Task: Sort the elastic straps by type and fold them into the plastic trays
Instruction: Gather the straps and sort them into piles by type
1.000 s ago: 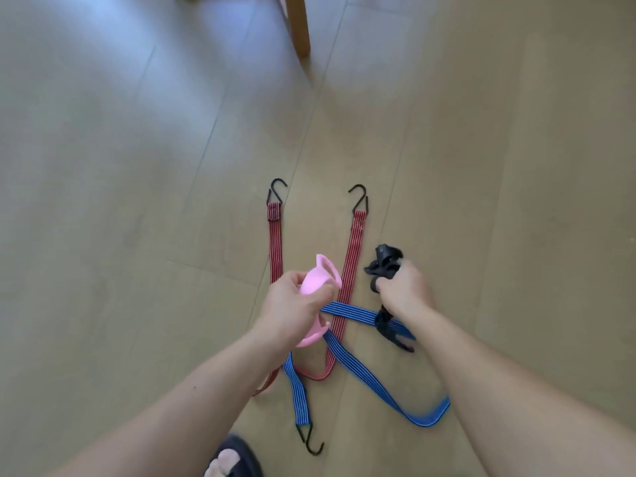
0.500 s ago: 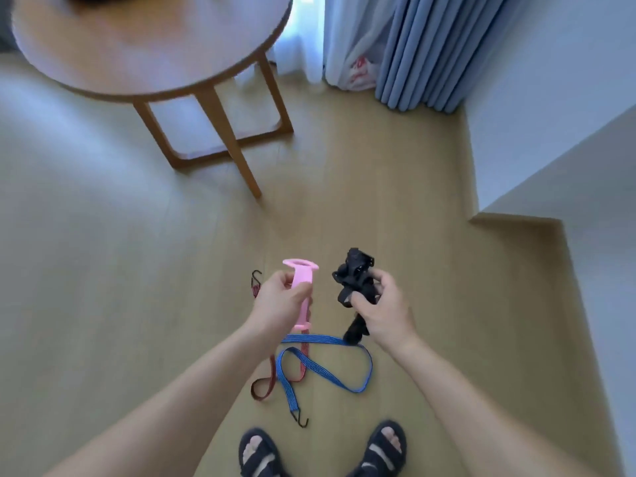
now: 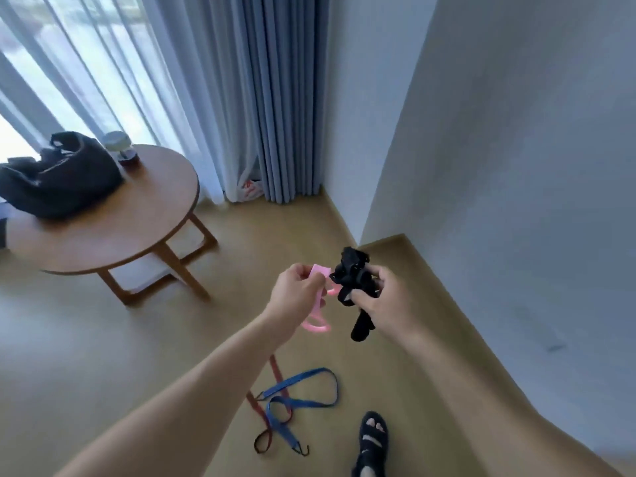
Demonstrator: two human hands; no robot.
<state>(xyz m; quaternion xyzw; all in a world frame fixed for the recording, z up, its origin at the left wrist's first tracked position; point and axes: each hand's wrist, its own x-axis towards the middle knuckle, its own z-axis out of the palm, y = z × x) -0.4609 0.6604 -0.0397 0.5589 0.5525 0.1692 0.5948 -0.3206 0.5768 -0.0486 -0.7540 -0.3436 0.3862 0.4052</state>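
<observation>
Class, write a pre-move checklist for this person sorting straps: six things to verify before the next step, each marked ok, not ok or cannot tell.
1. Left hand grips the pink strap: ok.
2. Right hand grips the black strap: ok.
3. Pink and black straps held apart: cannot tell; they overlap in this view.
4. Blue strap and red strap sorted: not ok; both lie crossed on the floor.
5. Plastic trays in sight: not ok; none in view.
6. Sandalled foot off the floor straps: ok.
</observation>
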